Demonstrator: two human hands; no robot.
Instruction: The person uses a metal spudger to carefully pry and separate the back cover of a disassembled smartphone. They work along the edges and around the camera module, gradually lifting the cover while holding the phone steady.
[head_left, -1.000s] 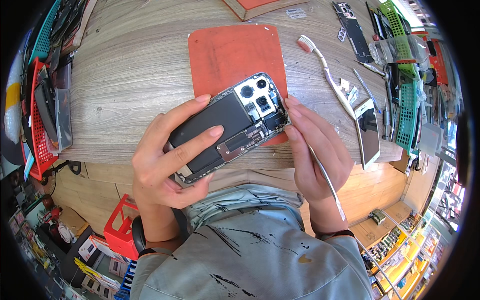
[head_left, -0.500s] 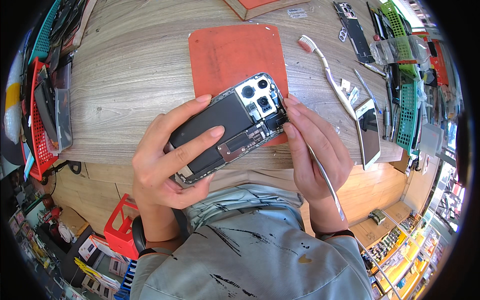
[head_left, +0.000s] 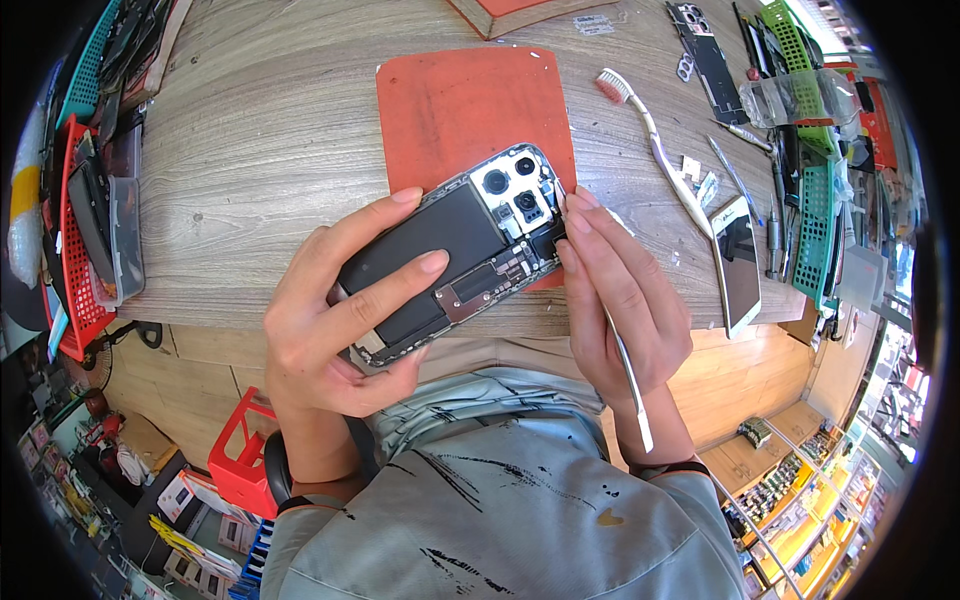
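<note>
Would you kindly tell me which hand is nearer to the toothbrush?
The right hand: it is below and left of the toothbrush, at the camera end of the opened phone. The left hand is farther left, holding the phone's other end.

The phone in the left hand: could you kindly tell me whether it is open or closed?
Open: the phone shows its black battery, camera module and circuit board uncovered.

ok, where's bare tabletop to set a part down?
Widest: tabletop between red basket and orange mat. The mat's far half, beyond the opened phone, is mostly bare too. Crowded: right side, with toothbrush, white phone and teal basket.
</note>
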